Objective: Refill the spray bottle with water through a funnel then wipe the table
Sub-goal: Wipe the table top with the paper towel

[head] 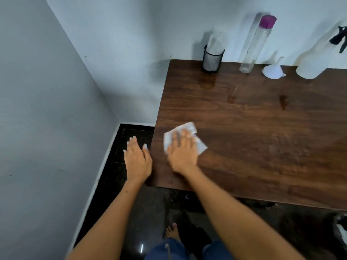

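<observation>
My right hand (181, 151) presses flat on a white tissue (189, 127) near the left front corner of the brown wooden table (253, 139). My left hand (137, 160) hovers off the table's left edge, fingers spread, holding nothing. At the back right stands the white spray bottle (317, 61) with a black trigger head. A white funnel (273, 70) lies upside down beside it. A tall clear bottle (256, 45) with a purple cap stands left of the funnel. Wet spots (283, 102) show on the tabletop.
A black mesh cup (212, 60) holding a clear glass stands at the back left corner of the table. White walls close in on the left and behind. The floor (131, 139) is dark tile, with my bare foot (171, 232) below.
</observation>
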